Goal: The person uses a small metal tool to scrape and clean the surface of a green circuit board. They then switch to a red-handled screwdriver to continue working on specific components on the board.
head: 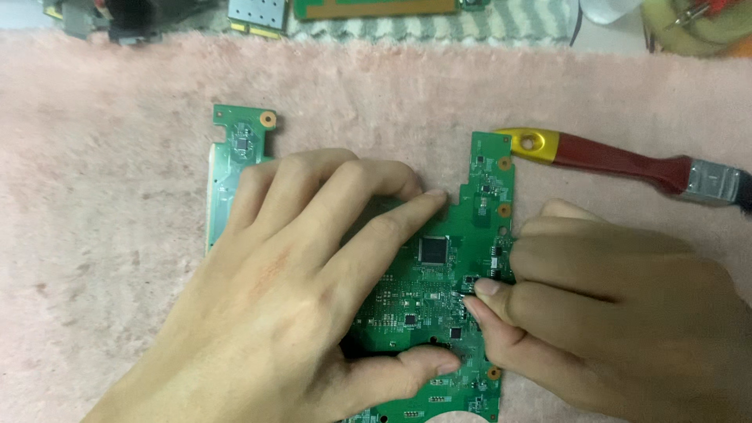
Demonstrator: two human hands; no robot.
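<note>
A pink fuzzy mat covers the desk, and a green circuit board lies flat on it near the middle of the view. The left hand rests palm down over the left half of the board, its fingers spread across the top and the thumb pressing on the lower edge, so its grip is a flat hold pinning the board rather than a closed fist. The forefinger tip reaches a notch in the board's upper edge, just left of a square black chip. At the board's right edge the right hand is curled, its fingertips bunched together and touching small parts on the board; whether this grip pinches anything cannot be told. Just beyond that hand, a brush with a red and yellow handle lies on the mat, its yellow end touching the board's upper right corner. More boards lie along the far edge.
</note>
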